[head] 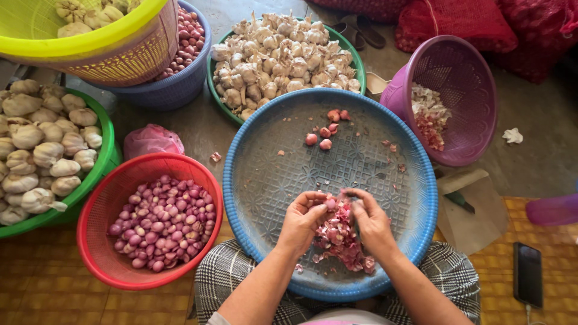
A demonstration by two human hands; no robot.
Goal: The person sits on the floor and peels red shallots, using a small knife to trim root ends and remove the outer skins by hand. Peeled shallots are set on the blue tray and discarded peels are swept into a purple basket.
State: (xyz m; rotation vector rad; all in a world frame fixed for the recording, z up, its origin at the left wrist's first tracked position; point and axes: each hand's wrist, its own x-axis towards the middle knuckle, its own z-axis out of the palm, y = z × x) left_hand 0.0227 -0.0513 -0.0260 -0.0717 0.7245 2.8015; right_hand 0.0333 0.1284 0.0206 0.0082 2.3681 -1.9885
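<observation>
Both hands meet over the near middle of the blue tray (253,180): left hand (303,218) and right hand (368,221) pinch a small shallot (330,203) between closed fingertips, above a heap of red skins (341,238). The tray's far half lies mostly bare. A red basket (96,204) touches its left rim; a purple basket (463,72) stands far right.

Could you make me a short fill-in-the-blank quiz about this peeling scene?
1. Both hands work over a large ___ tray.
2. The peeled cloves fill a ___ basket.
3. The purple basket lies tipped on its ___.
Missing words: blue; red; side.
</observation>
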